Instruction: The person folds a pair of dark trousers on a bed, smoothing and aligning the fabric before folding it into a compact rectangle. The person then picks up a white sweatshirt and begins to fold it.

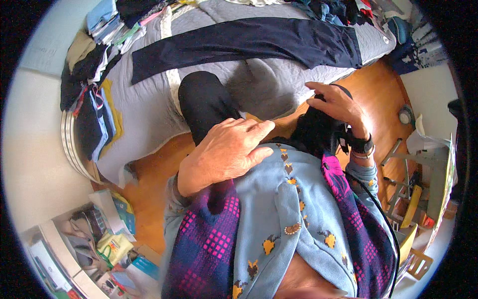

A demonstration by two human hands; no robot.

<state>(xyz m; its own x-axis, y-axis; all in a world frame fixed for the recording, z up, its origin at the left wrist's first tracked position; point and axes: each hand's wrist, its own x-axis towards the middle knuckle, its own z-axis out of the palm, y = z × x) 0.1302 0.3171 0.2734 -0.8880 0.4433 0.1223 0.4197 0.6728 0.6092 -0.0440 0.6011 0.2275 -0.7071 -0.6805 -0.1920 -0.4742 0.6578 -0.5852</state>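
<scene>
My left hand (pixel 227 151) is held in front of my waist, palm down, thumb apart from the fingers, with nothing in it. My right hand (pixel 334 104) hovers at or over my black-trousered knee, its fingers spread and empty; whether it touches the knee I cannot tell. Past my knees, a pair of dark navy trousers (pixel 239 45) lies stretched lengthwise across the grey quilted bedspread (pixel 145 108). One end of the trousers points left, the other lies near the bed's right part. Neither hand touches them.
Folded clothes (pixel 108 26) are stacked at the bed's far left, with more garments (pixel 99 119) along its left edge. Other clothes (pixel 328 13) lie at the far right. A metal-legged stand (pixel 397 168) is on the right. Bags and boxes (pixel 114 246) sit at the lower left on the wooden floor.
</scene>
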